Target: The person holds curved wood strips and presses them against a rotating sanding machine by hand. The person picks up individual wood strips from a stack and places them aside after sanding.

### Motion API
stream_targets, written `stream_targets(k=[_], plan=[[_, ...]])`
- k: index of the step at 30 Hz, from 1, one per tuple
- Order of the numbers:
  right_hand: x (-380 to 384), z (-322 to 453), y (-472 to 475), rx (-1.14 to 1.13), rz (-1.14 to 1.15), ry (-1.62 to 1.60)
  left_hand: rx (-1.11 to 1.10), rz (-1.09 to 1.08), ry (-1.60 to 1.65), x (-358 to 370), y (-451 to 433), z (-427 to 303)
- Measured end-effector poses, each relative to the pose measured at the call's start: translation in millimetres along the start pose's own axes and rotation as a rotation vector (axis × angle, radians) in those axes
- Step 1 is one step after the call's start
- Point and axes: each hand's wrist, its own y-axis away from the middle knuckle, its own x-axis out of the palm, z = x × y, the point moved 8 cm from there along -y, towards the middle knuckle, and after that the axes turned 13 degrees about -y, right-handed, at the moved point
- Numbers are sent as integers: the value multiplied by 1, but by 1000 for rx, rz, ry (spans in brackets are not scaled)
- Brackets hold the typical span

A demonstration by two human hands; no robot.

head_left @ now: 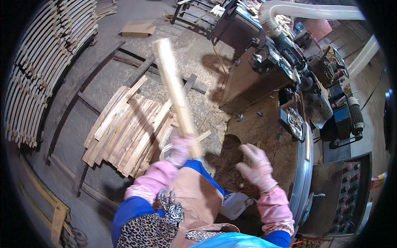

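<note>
My gloved left hand (180, 151) grips a pale wooden strip (174, 83) near its lower end. The strip slants up and away from me, blurred, and whether it is one piece or several together I cannot tell. My right hand (256, 169), also gloved, is empty with its fingers apart, above the wooden top of the machine table (263, 130). To the left of the raised strip lies a stack of wooden strips (124, 139), side by side with a few loose ones across the top.
A woodworking machine with cutter heads (305, 80) and a ribbed dust hose (310, 9) stands at right, near a control panel with knobs (349, 192). A white plastic jug (235, 209) is by my apron. Tall stacked strips (55, 62), a cardboard box (137, 30) and a yellow metal frame (57, 214) lie leftward.
</note>
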Motion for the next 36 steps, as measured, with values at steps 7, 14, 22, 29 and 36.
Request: stream_targets(k=[7,14,22,29,36], plan=[[-77,-12,101,244,-645,-246,352,996,-217,265,149,-89],[-125,-51,389,835,-875,-292,108,694,-646,143,66,46],[-171,-161,342,624,-1022,110,-274,73,-1257,-101,12,109],[-203,-258,224,685,-803,431,-356,-69,-2002,-182,-11,97],[-154,-174,291,717,-752,-20,-523,-109,-2057,-249,3,104]])
